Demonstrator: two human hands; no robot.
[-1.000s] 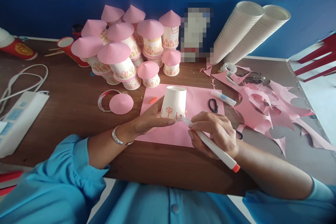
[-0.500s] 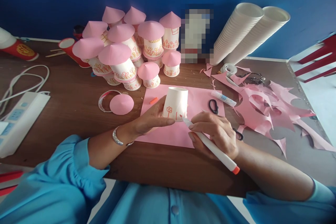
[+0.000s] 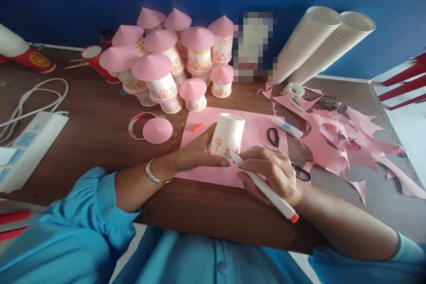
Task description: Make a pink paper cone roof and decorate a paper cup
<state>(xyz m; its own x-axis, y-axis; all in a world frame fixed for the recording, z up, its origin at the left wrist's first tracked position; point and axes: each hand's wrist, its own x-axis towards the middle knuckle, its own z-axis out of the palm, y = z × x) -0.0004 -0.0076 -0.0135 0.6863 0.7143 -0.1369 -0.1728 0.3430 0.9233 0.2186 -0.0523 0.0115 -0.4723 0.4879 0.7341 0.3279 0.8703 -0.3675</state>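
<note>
My left hand (image 3: 203, 150) is closed around the lower left of a white paper cup (image 3: 230, 131), which stands mouth down and slightly tilted above pink paper. Orange drawing marks the cup near its rim: a flower at left and short strokes beside it. In my right hand (image 3: 273, 173) is a white marker (image 3: 271, 195) with an orange end; its tip meets or nearly meets the cup's lower edge. An orange marker cap (image 3: 197, 127) lies on the pink paper sheet (image 3: 193, 117). Scissors (image 3: 273, 137) with black handles rest partly under my right hand.
Several paper-cup houses (image 3: 155, 77) with pink cone roofs stand at back left. Two tall cup stacks (image 3: 306, 44) lean against the blue wall. Pink paper scraps (image 3: 333, 137) and a glue stick (image 3: 286, 127) lie right. A power strip (image 3: 35, 151), tape ring (image 3: 135, 126) and pink cone (image 3: 157, 131) lie left.
An orange stroke on the cup now has a branching mark beside it. The cup has tilted a little, and the whole view has shifted slightly. Both hands keep their holds.
</note>
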